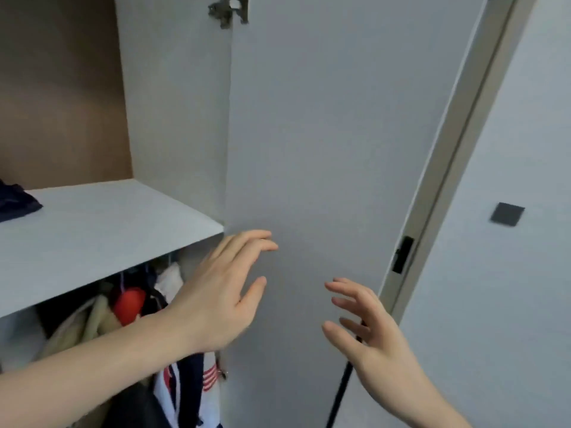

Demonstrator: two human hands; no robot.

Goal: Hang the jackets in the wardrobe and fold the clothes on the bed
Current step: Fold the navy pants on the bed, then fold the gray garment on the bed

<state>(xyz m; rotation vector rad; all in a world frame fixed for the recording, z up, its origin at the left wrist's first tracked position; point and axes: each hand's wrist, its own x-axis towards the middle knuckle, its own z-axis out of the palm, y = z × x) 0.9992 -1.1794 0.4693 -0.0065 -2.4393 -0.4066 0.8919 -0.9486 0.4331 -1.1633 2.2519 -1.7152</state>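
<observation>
Wall: pale grey, right side of frame, w/ dark square switch plate (507,214) mid-right.
Door frame: beige strip (457,143) running diagonally from upper right down to lower centre-right; small black latch piece (403,254) set in it.
Wardrobe: open, fills left and centre (173,88); brown back panel upper left, white side panel beside it.
Wardrobe door: white, swung open, centre of frame (324,134); metal hinge (228,9) at top edge.
Shelf: white board (102,223) across left-centre; dark navy garment (17,202) lying at far left edge of it, partly cut off.
Jackets: hanging under shelf, lower left (129,307); beige one, red one, dark ones, white bit packed side by side; hanger hooks barely visible, blurred.
Striped garment: white/navy/red (185,387), bottom centre-left, below left forearm.
Left hand: (222,291) centre, palm toward door, fingers straight and slightly spread, holding nothing; fingertips (265,242) at or just off door surface, contact unclear.
Right hand: (370,329) lower centre-right, fingers loosely spread, relaxed curl, holding nothing; near door edge, not clearly touching.
Black strip: thin dark line (340,393) running down behind right hand toward bottom edge; can't tell what it is.
Bed, clothes to fold: out of frame.
</observation>
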